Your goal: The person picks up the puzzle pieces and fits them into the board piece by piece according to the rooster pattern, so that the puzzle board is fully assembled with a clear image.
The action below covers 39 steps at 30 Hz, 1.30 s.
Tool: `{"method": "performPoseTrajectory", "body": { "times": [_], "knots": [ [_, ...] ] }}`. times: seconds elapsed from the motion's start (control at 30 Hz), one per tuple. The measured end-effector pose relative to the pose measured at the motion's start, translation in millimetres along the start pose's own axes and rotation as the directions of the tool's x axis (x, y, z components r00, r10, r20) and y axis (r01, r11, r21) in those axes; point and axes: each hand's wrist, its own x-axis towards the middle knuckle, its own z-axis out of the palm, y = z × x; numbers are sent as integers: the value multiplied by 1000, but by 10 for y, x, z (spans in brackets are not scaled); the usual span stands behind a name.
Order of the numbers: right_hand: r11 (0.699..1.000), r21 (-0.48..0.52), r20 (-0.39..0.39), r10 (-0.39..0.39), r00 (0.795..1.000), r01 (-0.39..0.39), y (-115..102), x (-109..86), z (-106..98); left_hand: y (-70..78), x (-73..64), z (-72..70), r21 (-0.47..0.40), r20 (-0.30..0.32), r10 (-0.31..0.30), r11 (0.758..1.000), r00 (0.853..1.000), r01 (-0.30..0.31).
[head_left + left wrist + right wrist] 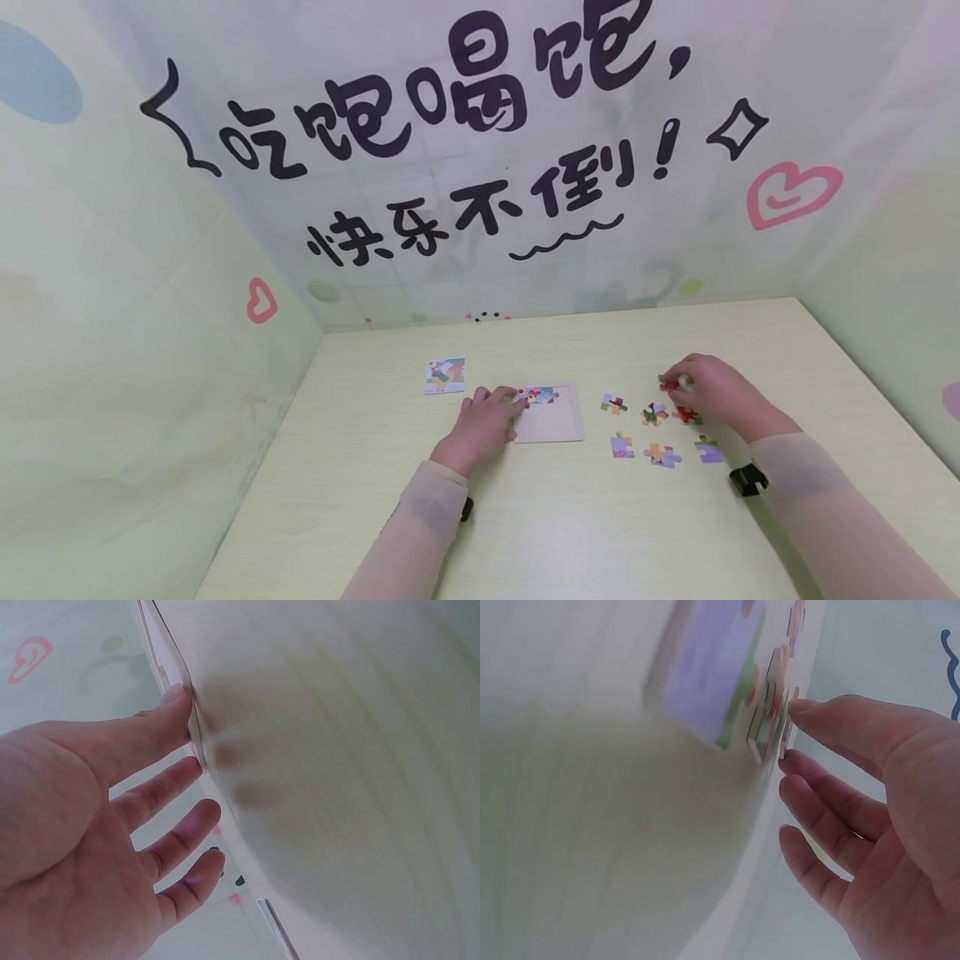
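Table (570, 533): we see a pale, grained top.
Puzzle tray (551, 428): we note it lying flat.
Picture card (446, 376): we find it left of the tray.
Jigsaw pieces (662, 455): several, right of the tray.

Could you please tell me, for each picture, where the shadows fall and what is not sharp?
Head view: fairly even light, wall writing sharp, though the puzzle pieces look small; left wrist view: soft, dark shadows on the table beside the left hand; right wrist view: the nearest piece is blurred, with a broad, faint shadow below it.
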Motion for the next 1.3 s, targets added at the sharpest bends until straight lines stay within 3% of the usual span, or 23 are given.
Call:
{"method": "performPoseTrajectory", "body": {
  "times": [1.3],
  "knots": [
    [991, -49, -33, -126, 991, 124, -464, 170, 219, -8, 18, 6, -17, 0, -4, 1000, 1000, 4]
  ]
}}
